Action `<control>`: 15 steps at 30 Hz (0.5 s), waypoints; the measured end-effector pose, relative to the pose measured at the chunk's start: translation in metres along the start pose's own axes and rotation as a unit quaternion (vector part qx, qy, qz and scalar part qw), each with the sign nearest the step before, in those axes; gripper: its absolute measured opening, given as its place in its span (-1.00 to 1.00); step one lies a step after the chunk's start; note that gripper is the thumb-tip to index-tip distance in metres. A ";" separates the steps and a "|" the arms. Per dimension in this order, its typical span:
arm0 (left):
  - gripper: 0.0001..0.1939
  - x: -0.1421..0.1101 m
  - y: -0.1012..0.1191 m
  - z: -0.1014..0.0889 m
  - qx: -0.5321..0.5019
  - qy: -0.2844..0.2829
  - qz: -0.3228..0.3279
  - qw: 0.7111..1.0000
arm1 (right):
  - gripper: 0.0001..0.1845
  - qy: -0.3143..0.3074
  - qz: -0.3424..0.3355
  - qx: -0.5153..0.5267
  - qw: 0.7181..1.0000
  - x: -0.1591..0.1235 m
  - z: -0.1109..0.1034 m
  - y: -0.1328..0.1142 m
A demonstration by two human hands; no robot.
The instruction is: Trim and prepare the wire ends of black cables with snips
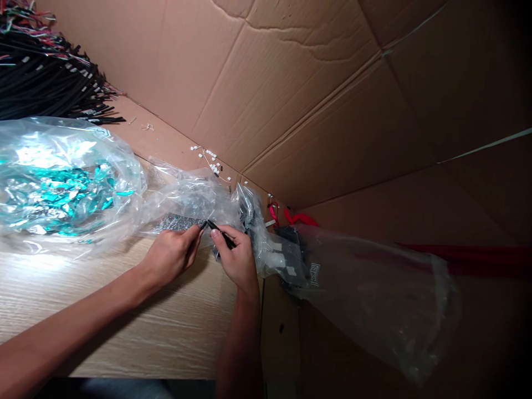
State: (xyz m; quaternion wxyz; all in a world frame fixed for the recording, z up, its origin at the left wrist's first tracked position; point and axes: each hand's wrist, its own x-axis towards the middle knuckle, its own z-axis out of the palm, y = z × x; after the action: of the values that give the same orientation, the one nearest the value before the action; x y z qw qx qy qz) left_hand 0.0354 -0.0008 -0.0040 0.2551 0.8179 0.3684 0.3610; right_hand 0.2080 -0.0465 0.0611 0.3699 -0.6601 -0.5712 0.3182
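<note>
My left hand [172, 254] and my right hand [235, 257] meet over the far edge of a light wooden table [124, 321]. Between their pinched fingertips they hold a short black cable piece [216, 228]. The left fingers pinch one end; the right fingers grip the other, with more black cable running under the right palm. Just behind the hands lies a clear plastic bag [187, 202] with small dark parts in it.
A large clear bag of teal shiny pieces [62, 188] lies at the left. A bundle of black cables [45, 83] sits at the far left. Cardboard walls [316, 94] surround the table. Another clear bag [366, 288] hangs off the right edge. Small white bits [211, 158] are scattered behind.
</note>
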 end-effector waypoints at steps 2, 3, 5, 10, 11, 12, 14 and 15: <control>-0.72 -0.001 -0.001 0.000 0.025 -0.017 0.004 1.000 | -0.70 -0.003 0.000 -0.004 1.000 0.000 -0.001 -0.002; -0.74 -0.002 -0.002 0.000 0.037 -0.025 0.007 0.999 | -0.69 -0.005 0.001 -0.006 1.000 0.000 -0.001 -0.003; -0.78 -0.003 -0.004 0.000 0.054 -0.036 0.018 0.998 | -0.68 -0.011 0.007 -0.010 1.000 0.000 -0.002 -0.004; -0.81 -0.008 -0.010 0.002 0.071 -0.010 0.060 0.996 | -0.70 -0.002 0.018 -0.004 1.000 0.003 -0.003 -0.002; -0.80 -0.008 -0.010 0.002 0.068 -0.005 0.063 0.996 | -0.70 -0.003 0.018 -0.004 1.000 0.003 -0.003 -0.002; -0.80 -0.008 -0.009 0.002 0.060 -0.003 0.064 0.996 | -0.69 -0.006 0.018 -0.004 1.000 0.004 -0.003 -0.001; -0.80 -0.007 -0.007 0.001 0.037 -0.005 0.050 0.998 | -0.68 -0.010 0.018 -0.004 1.000 0.005 -0.002 -0.001; -0.80 -0.005 -0.004 0.000 0.020 -0.003 0.032 0.999 | -0.68 -0.011 0.017 -0.002 1.000 0.006 -0.002 0.000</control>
State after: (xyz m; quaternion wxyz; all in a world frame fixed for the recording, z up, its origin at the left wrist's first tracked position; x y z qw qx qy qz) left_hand 0.0310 -0.0027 -0.0087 0.2286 0.8352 0.3486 0.3587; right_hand 0.2102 -0.0412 0.0625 0.3567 -0.6672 -0.5645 0.3300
